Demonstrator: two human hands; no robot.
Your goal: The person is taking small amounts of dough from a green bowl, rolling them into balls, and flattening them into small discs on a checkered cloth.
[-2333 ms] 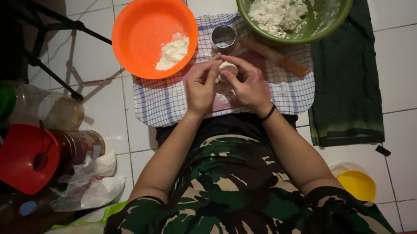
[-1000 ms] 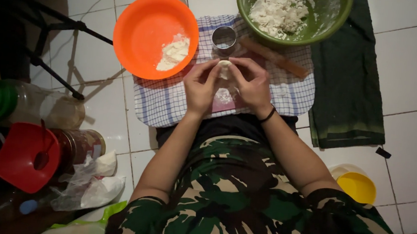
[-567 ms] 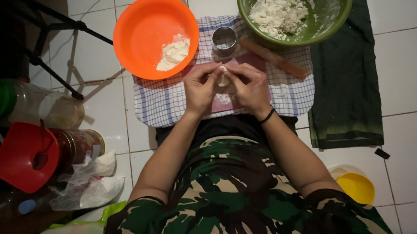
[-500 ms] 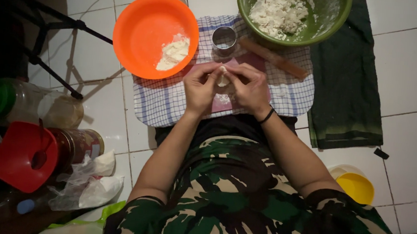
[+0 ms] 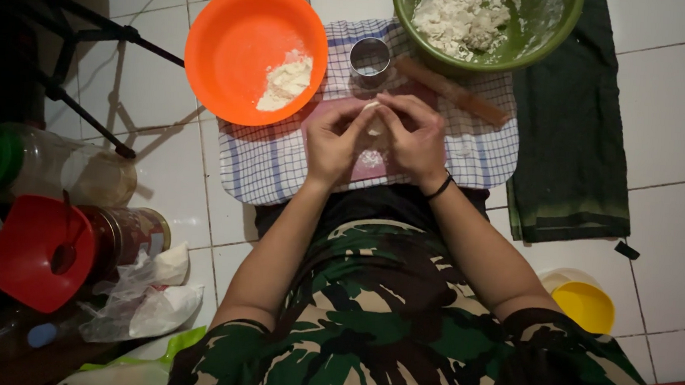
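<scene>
Pinching a small pale piece of dough (image 5: 374, 125) between them, the left hand (image 5: 335, 140) and right hand (image 5: 415, 140) meet over a pink board (image 5: 364, 163); fingers of both are curled closed on the dough, thumbs and forefingers touching it. A dark band circles the right wrist. The board lies on a blue-and-white checked cloth (image 5: 264, 163) spread on the white tiled floor (image 5: 677, 119). Just above the hands on the cloth stands a round metal cutter ring (image 5: 369, 58), and to its right a wooden rolling pin (image 5: 451, 90) lies slanted, one end under the rim of a green bowl (image 5: 546, 38) holding crumbly white dough. An orange bowl (image 5: 232, 40) with a small heap of pale flour overlaps the cloth's upper left corner. A dark green towel (image 5: 570, 152) lies folded beside the cloth on the right, partly under the green bowl. Lower right, a yellow lid or small bowl (image 5: 586, 304) sits on the floor. At far left, a clear plastic jar with a green lid (image 5: 47, 168) lies on its side; below it a dark jar with a red lid (image 5: 73, 250) also lies sideways, its label too blurred to tell. Crumpled clear plastic bags (image 5: 146, 295) with white powder rest beside that jar. The person wears camouflage clothing (image 5: 397, 333)
</scene>
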